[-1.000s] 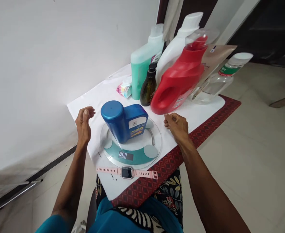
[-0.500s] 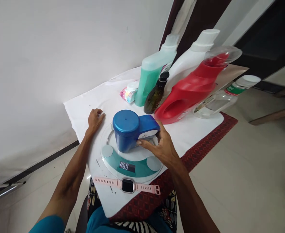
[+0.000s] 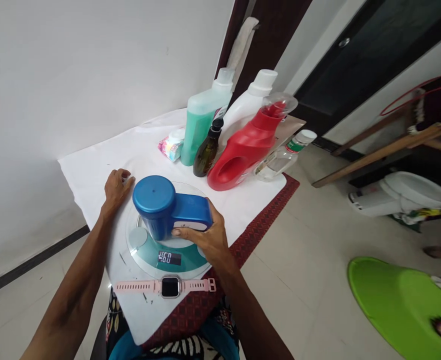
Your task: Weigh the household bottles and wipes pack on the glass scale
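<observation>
A blue bottle [image 3: 168,205] with a wide round cap stands on a round glass scale [image 3: 145,250] whose display is lit. My right hand [image 3: 205,237] is wrapped round the bottle's body from the right side. Curled at the scale's far left rim, my left hand [image 3: 116,186] rests on the white cloth [image 3: 93,170] and holds nothing that I can see. A pink smartwatch [image 3: 168,286] lies flat just in front of the scale.
Behind the scale stand a green bottle [image 3: 200,120], a dark small bottle [image 3: 206,149], a white bottle [image 3: 245,107], a red jug [image 3: 243,150], a clear bottle [image 3: 280,157] and a small packet [image 3: 170,146]. A green object [image 3: 400,305] lies on the floor at right.
My right hand moved from the cloth onto the blue bottle and closed round it. My left hand came down to the cloth by the scale. The camera turned right.
</observation>
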Demonstrator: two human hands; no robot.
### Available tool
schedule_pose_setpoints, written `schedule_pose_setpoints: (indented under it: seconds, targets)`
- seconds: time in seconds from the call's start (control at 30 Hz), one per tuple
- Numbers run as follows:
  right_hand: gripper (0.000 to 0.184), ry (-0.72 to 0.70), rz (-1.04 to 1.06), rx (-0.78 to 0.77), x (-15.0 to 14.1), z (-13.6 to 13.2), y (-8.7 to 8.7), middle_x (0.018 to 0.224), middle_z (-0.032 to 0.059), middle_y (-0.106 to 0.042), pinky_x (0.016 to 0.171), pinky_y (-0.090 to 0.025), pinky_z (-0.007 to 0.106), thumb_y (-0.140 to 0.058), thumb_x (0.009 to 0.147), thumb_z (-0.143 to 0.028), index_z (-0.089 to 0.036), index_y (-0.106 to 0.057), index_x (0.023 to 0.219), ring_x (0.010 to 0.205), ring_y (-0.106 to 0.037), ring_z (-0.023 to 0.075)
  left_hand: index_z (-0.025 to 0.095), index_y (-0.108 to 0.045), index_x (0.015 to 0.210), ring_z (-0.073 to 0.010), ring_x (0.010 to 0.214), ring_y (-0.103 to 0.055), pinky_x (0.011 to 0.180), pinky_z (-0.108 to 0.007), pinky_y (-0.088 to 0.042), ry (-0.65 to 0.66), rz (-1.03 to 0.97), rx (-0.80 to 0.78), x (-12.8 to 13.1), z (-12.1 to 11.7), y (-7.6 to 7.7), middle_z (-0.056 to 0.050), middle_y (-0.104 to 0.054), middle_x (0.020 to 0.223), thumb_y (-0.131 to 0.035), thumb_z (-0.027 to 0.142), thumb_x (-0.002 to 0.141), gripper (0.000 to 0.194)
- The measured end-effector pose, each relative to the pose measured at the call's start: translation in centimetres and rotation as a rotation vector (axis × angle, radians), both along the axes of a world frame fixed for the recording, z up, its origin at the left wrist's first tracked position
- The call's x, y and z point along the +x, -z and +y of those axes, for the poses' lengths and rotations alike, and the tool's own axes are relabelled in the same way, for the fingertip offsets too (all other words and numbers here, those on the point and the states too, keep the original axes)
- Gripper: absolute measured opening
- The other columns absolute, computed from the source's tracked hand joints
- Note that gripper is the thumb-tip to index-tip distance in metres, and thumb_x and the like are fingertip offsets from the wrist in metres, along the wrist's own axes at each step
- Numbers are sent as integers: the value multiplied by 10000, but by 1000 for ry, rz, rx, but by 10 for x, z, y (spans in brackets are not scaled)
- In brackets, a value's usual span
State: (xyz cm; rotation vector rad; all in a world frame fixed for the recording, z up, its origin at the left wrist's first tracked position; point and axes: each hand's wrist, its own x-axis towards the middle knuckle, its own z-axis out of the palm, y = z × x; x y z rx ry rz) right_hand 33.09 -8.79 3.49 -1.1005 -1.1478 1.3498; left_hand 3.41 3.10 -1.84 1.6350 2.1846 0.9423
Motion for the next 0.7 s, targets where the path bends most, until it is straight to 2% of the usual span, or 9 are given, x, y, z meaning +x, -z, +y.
schedule_pose_setpoints:
  seconds: [0.1, 0.23, 0.3, 0.43, 0.57, 0.7]
  targets:
    - [636, 61, 40, -13, -4, -13, -4, 977, 2, -776, 730, -673, 360, -1090, 508, -337, -271, -745, 1038, 853, -727, 227, 230, -628, 926, -302, 1038, -677, 996, -450, -539, -2, -14, -2, 2, -1, -5, -102, -670, 1038, -668, 248, 831, 104]
    - [629, 162, 68, -16, 11, -28, -11, 974, 1, -780, 725, -674, 368, -1086, 517, -354, -276, -746, 1040, 845, -738, 232, 219, -615, 907, -274, 953, -634, 1017, -475, -531, -14, -45, -8, 2, 0, -7, -64, -614, 969, -673, 324, 844, 135]
    - [613, 269, 51, -5, 25, -35, -11, 929, -7, -780, 706, -666, 367, -1082, 524, -365, -271, -742, 1025, 809, -737, 227, 226, -624, 913, -256, 910, -610, 1020, -477, -538, -17, -45, -10, -1, 2, -5, -46, -601, 950, -685, 358, 842, 162]
    - [595, 575, -23, 81, 60, -40, -6, 865, -21, -773, 704, -653, 359, -1071, 556, -371, -243, -745, 1037, 742, -720, 196, 246, -638, 915, -253, 872, -606, 1028, -501, -553, -29, -18, -32, -5, 6, 2, -40, -606, 981, -696, 395, 823, 184]
    - [574, 853, -13, 181, 89, -22, -3, 956, 1, -786, 814, -678, 396, -1019, 664, -403, -219, -738, 1130, 829, -748, 197, 262, -634, 925, -259, 900, -616, 1084, -526, -543, -53, -18, -64, -5, 7, 3, -36, -620, 1009, -701, 412, 812, 199]
    - [662, 1049, -31, 250, 108, 19, -3, 1069, 39, -788, 864, -710, 453, -992, 662, -443, -224, -693, 1210, 969, -786, 255, 261, -629, 907, -260, 899, -607, 1103, -551, -536, -69, -36, -68, -3, 8, 2, -33, -610, 994, -710, 404, 801, 196]
